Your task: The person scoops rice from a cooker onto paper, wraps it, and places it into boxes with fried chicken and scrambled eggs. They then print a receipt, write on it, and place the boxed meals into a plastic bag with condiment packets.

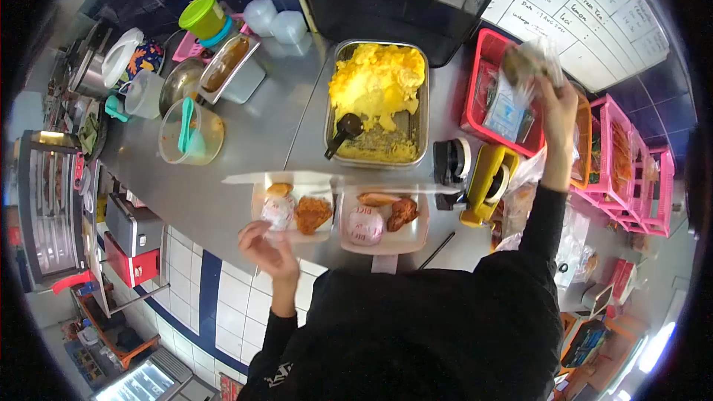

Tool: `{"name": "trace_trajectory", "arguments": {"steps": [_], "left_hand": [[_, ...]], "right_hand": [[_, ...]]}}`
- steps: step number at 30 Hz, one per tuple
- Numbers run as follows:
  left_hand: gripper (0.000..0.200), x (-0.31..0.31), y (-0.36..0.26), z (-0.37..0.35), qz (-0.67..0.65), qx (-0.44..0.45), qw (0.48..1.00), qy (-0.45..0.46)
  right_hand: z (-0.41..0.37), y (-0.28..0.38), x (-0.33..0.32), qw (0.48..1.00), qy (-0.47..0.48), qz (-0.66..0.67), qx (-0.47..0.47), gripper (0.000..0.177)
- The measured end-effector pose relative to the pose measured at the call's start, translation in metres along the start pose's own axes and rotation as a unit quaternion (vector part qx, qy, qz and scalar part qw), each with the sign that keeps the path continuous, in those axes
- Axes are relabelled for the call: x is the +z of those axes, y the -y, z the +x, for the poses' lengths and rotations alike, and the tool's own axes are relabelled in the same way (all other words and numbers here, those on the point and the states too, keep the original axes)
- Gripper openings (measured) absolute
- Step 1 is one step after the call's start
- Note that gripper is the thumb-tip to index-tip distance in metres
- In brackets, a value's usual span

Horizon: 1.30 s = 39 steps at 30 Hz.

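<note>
Two open meal boxes lie side by side at the counter's front edge. The left box [302, 235] holds a wrapped round item [278, 212] and fried chicken [313, 214]; the right box [386, 246] has a similar wrapped item [365, 224] and chicken [402, 213]. Beside the left box's near corner, my left hand [269, 251] hovers with its fingers apart and nothing in it. My right hand [557, 100] reaches over the red basket [471, 108], its fingers closed on a clear plastic bag [531, 63] with darker contents that I cannot make out.
A metal tray [422, 134] of scrambled egg with a black scoop [347, 129] sits mid-counter. Tape dispensers [490, 182] stand right of it, pink baskets [620, 171] farther right. Plastic tubs [212, 130] and a metal container [241, 78] occupy the left.
</note>
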<state>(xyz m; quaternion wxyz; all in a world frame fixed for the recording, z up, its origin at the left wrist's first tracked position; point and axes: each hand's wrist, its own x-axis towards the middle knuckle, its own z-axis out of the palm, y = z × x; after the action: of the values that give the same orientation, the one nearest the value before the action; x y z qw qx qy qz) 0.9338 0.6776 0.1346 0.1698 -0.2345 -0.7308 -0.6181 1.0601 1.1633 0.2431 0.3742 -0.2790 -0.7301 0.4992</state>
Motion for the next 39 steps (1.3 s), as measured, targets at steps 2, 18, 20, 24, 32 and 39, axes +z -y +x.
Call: {"name": "trace_trajectory", "arguments": {"steps": [2,18,20,24,32,39], "left_hand": [[0.047,0.017,-0.027,0.0,-0.087,-0.022,0.992,0.088],[0.021,-0.049,0.047,0.026,0.002,-0.05,0.966,0.252],[0.015,-0.046,0.055,0.045,-0.01,-0.001,0.978,0.21],[0.012,-0.034,0.08,0.052,0.103,0.052,0.964,0.239],[0.009,-0.029,0.108,0.057,0.221,0.185,0.931,0.223],[0.025,-0.029,0.107,0.06,0.288,0.095,0.895,0.328]], "right_hand": [[-0.064,0.057,0.025,0.992,0.127,-0.02,-0.01,0.026],[-0.253,0.033,0.163,0.956,0.212,-0.188,-0.079,0.045],[-0.243,0.044,0.163,0.942,0.242,-0.224,-0.057,0.043],[-0.18,0.101,0.179,0.932,0.24,-0.256,-0.088,0.026],[-0.079,-0.052,0.301,0.772,0.597,-0.213,0.049,0.025],[-0.059,-0.059,0.242,0.836,0.49,-0.234,0.081,0.012]]}}
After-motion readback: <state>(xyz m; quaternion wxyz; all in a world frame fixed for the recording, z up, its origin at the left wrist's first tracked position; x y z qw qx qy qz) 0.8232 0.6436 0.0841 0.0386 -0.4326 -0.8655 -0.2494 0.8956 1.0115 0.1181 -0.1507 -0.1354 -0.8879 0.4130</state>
